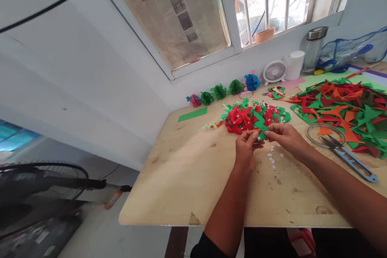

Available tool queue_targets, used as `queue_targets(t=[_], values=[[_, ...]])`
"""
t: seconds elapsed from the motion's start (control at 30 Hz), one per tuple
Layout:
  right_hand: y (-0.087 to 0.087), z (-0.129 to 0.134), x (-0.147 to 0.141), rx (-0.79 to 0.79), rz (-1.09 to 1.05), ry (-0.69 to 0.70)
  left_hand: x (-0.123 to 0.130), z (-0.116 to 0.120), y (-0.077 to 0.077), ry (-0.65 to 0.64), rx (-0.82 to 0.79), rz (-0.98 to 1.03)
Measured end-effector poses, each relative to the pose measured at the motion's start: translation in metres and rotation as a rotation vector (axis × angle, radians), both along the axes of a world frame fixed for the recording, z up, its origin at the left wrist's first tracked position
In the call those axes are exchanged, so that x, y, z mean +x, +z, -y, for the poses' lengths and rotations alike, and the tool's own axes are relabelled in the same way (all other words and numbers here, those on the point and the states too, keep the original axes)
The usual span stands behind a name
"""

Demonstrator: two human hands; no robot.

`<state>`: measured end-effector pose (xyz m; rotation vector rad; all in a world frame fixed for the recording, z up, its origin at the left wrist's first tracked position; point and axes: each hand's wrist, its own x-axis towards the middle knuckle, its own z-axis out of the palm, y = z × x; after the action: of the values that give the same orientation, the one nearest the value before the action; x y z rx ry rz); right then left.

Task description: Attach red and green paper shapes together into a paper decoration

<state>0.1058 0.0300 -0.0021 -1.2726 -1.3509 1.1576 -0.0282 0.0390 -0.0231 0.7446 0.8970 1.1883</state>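
Could crease the green cut-out [261,132] through uneven tugging, or lose it against the red and green heap [240,118] just beyond by loosening the pinch. Looks bright, curvy-edged, with a pale patch. Held in fingertips of left hand [245,145] and right hand [282,136], near scattered white squares [272,161] on the wooden table [181,177].

Here's our wooden surface [181,181], pale and knotted! Along the back we've got green paper ornaments [220,92], then a small white fan [274,72]. We see red and green cutouts [242,117] heaped mid-surface, small white bits [271,160] just in front, and at the right, scraps [347,109] and blue-handled snips [352,161]!
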Motion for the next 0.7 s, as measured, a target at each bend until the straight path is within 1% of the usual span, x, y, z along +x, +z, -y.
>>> queue_targets(t=[0.1, 0.3, 0.5, 0.7], values=[[0.002, 0.001, 0.000, 0.004, 0.000, -0.030, 0.000, 0.000, -0.001, -0.025, 0.019, -0.026], [0.000, 0.000, 0.000, 0.012, -0.043, -0.041, 0.000, 0.000, -0.003, -0.012, 0.048, -0.060], [-0.005, -0.003, 0.003, -0.032, -0.172, -0.055, 0.001, 0.000, -0.004, -0.031, 0.080, -0.062], [-0.009, -0.005, 0.006, -0.125, -0.378, -0.066, 0.001, 0.003, 0.000, -0.062, 0.098, 0.029]])
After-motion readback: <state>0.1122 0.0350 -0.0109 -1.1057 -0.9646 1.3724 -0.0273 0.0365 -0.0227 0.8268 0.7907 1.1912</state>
